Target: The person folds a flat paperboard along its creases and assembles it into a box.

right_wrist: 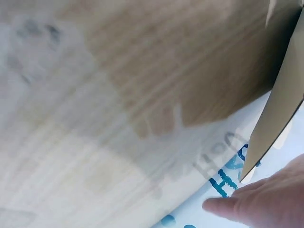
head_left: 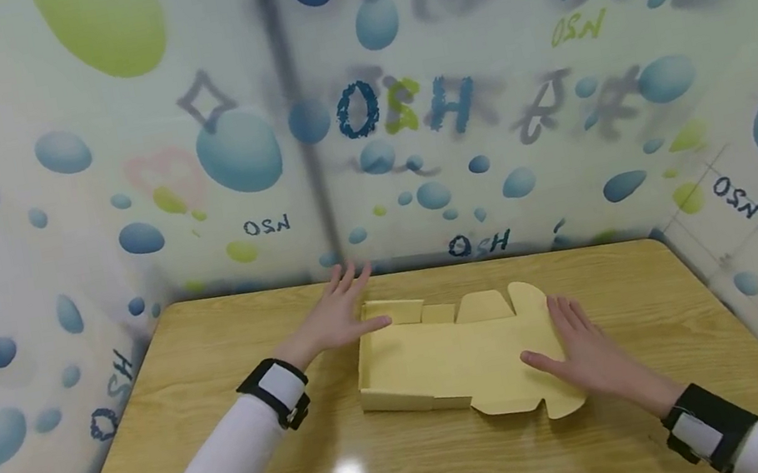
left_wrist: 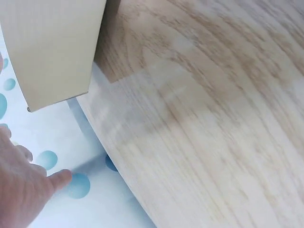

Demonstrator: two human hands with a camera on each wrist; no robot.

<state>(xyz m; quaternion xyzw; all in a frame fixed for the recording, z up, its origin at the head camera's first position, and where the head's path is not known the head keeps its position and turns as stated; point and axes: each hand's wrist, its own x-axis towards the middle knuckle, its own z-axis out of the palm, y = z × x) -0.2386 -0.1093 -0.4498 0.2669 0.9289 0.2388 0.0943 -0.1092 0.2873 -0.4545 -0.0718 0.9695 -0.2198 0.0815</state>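
A pale yellow cardboard box (head_left: 445,352) lies partly unfolded on the table, its left part a shallow walled tray, its right part a flat lid with spread flaps. My left hand (head_left: 336,320) is at the box's upper left corner, fingers spread and straight, thumb reaching over the wall. At the opposite end my right hand (head_left: 586,356) lies along the lid's right edge with fingers extended and thumb over the cardboard. The left wrist view shows a plain box wall (left_wrist: 54,52) above the left thumb. A thin cardboard edge (right_wrist: 273,118) appears beside the right hand in the right wrist view.
The wood-grain table (head_left: 216,350) carries a bright light reflection at the front. Behind it and along both sides hangs a pale sheet (head_left: 533,201) printed with blue and green drops and lettering. The table's back edge lies just beyond the box.
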